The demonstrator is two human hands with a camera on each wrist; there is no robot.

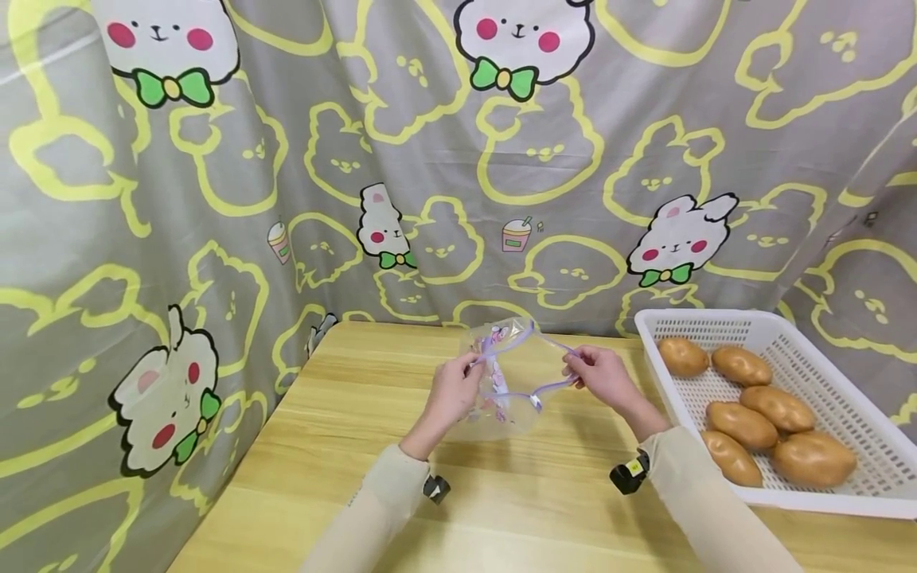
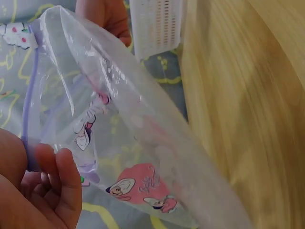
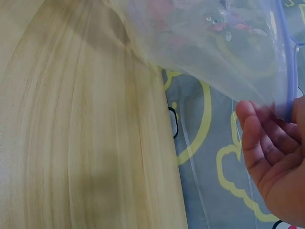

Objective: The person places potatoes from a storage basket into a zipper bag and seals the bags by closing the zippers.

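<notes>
We hold a clear zip bag [image 1: 505, 374] between our two hands, lifted just above the wooden table [image 1: 372, 446], about midway across it and toward the far edge. Our left hand [image 1: 453, 391] pinches the purple zip strip at the bag's left end, fingers curled round the rim, and our right hand [image 1: 600, 374] pinches the same strip at the right end, so the mouth is drawn apart and faces up and a little toward us. The long axis of the opening runs left to right, from one hand to the other, and the body of the bag hangs down below the rim with its printed cartoon figures showing through the film. In the left wrist view the bag [image 2: 138, 129] billows open away from the curled fingers [image 2: 57, 186]; in the right wrist view its film [image 3: 214, 52] spreads up and to the left of our fingertips [image 3: 257, 138], with the purple edge passing right by them. What matters most in space is the white basket [image 1: 845, 493] of potatoes [image 1: 777, 407]: it sits on the table to our right, near our right hand and well apart from our left, so the right hand is the nearer of the two. The table is pale wood with a long grain, and a grey curtain [image 1: 286, 159] printed with yellow outlines and white rabbits hangs close behind and around it.
</notes>
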